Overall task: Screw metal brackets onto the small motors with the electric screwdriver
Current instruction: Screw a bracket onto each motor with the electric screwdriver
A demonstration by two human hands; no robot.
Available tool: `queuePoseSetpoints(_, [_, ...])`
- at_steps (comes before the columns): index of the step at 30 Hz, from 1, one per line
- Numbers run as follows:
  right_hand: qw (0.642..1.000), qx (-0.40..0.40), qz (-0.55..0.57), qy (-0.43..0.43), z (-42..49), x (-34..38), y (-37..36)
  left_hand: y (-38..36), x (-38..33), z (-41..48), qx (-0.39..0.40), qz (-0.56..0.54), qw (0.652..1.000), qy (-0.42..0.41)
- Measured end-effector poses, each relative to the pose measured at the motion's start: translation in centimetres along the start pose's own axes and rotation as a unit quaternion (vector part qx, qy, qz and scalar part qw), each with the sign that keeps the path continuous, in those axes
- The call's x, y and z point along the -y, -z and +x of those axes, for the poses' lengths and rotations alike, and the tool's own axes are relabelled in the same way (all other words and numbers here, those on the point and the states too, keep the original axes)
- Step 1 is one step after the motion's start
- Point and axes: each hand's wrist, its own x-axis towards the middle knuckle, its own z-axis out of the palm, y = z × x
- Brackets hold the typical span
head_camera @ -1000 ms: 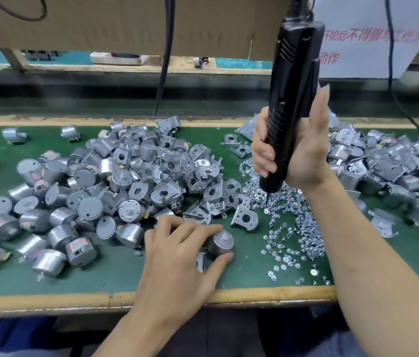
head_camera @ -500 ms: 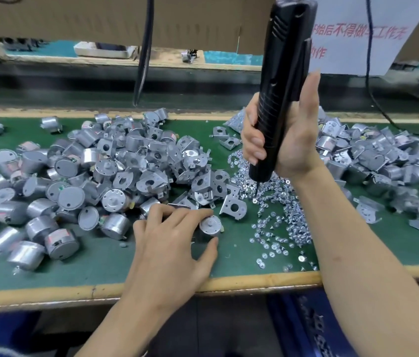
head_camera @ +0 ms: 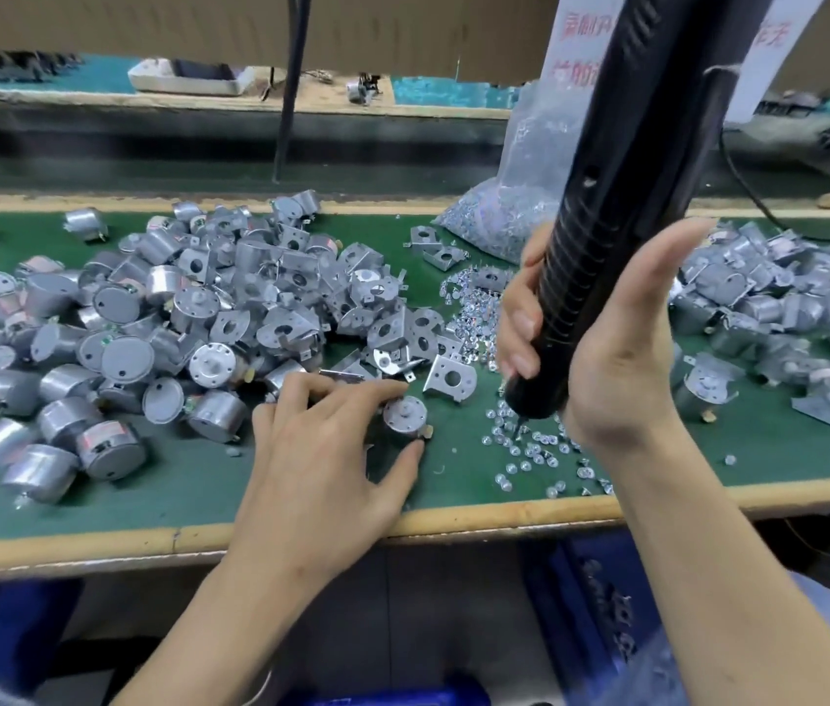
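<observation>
My left hand (head_camera: 331,450) rests on the green bench mat and pinches a small round silver motor (head_camera: 404,415) between fingertips and thumb, shaft end up. A loose metal bracket (head_camera: 449,379) with a round hole lies just right of it. My right hand (head_camera: 601,338) grips the black electric screwdriver (head_camera: 606,211), held nearly upright and tilted, its bit tip down among scattered small screws (head_camera: 515,440). The tip hovers to the right of the motor, apart from it.
A big pile of motors and brackets (head_camera: 209,308) covers the left and middle of the mat. Assembled motors with brackets (head_camera: 769,308) are heaped at right. A clear bag of screws (head_camera: 510,216) stands at the back. The bench's wooden front edge (head_camera: 453,522) runs below my hands.
The left hand has drawn the small motor slightly nearer and turned it shaft up. The screwdriver has tilted and come lower over the screws. My head has moved closer.
</observation>
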Motion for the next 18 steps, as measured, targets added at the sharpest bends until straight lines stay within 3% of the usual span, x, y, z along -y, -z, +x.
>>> queuePoseSetpoints(18, [0.999,0.008,-0.012,-0.04,1.1,-1.1,-0.1,0.2,0.2,0.1,-0.01,-0.016,1.0,-0.009])
